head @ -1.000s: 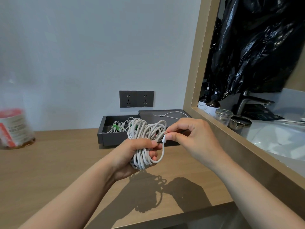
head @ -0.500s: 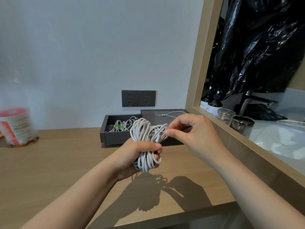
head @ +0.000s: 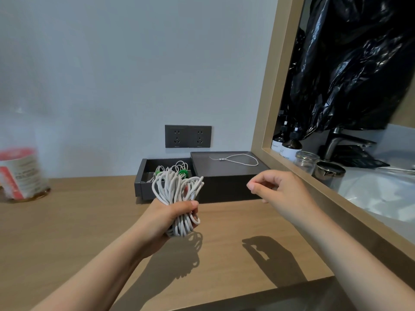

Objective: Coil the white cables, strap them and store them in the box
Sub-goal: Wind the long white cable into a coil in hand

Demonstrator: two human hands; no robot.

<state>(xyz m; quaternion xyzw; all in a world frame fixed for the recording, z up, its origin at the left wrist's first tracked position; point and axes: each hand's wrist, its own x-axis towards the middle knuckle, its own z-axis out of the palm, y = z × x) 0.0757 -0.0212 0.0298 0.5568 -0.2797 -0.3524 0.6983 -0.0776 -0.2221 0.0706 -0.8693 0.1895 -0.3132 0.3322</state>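
Observation:
My left hand (head: pixel 167 215) grips a thick coil of white cable (head: pixel 177 194) around its middle, held above the wooden table. My right hand (head: pixel 275 189) hovers to the right of the coil, apart from it, fingers loosely curled and holding nothing. Behind the coil stands an open dark grey box (head: pixel 140 184) with several coiled white cables and green straps (head: pixel 183 172) inside. Its lid (head: pixel 226 173) lies to the right, and a thin white cord (head: pixel 241 159) rests on top of the lid.
A double wall socket (head: pixel 188 136) sits above the box. A red-and-white jar (head: pixel 19 173) stands at the far left. On the right, a wooden frame (head: pixel 265 122) borders a sink counter with bottles (head: pixel 290 144), glass jars and a black plastic bag.
My right hand has let go of the cable end and moved away to the right. My left hand keeps hold of the coil, whose end now lies tucked in.

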